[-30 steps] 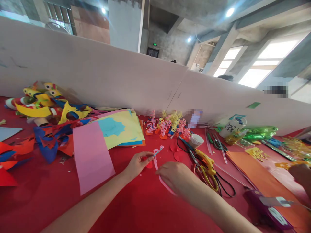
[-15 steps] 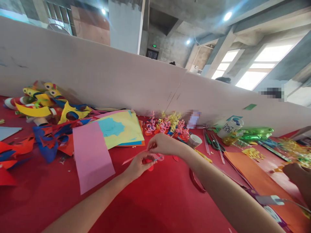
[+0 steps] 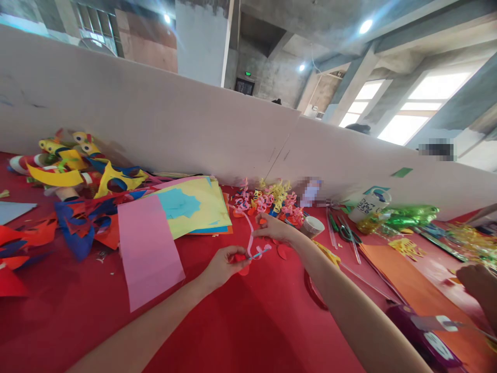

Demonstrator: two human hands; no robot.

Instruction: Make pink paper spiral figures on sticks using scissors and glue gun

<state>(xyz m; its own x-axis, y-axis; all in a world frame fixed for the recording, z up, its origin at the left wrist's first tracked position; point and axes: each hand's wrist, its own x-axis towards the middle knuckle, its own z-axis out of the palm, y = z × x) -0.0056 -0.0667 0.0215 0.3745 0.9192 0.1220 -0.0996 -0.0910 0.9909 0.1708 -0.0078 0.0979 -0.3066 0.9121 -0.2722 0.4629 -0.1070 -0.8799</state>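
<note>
My left hand [image 3: 223, 265] is closed in a pinch on a small red paper piece [image 3: 243, 261] with a thin light stick poking out to the right. A pink paper strip [image 3: 250, 234] curls upward from that spot. My right hand [image 3: 275, 228] reaches across just beyond it, fingers pinched on the strip's upper part. Both hands hover low over the red tablecloth [image 3: 240, 331], in front of a cluster of small curled paper figures [image 3: 267, 199].
A pink sheet [image 3: 149, 254] and a stack of coloured sheets [image 3: 194, 204] lie left. Paper cut-outs [image 3: 77, 176] pile at far left. Tape roll [image 3: 312, 226], scissors [image 3: 344, 228], an orange sheet [image 3: 404, 274] and a purple device [image 3: 423, 336] lie right. Another person's hand [image 3: 479, 282] shows at the right edge. A white partition [image 3: 194, 124] backs the table.
My right hand rose from the near table to the strip beyond my left hand, then shifted slightly right. The pink strip now loops upward. My left hand stayed nearly still.
</note>
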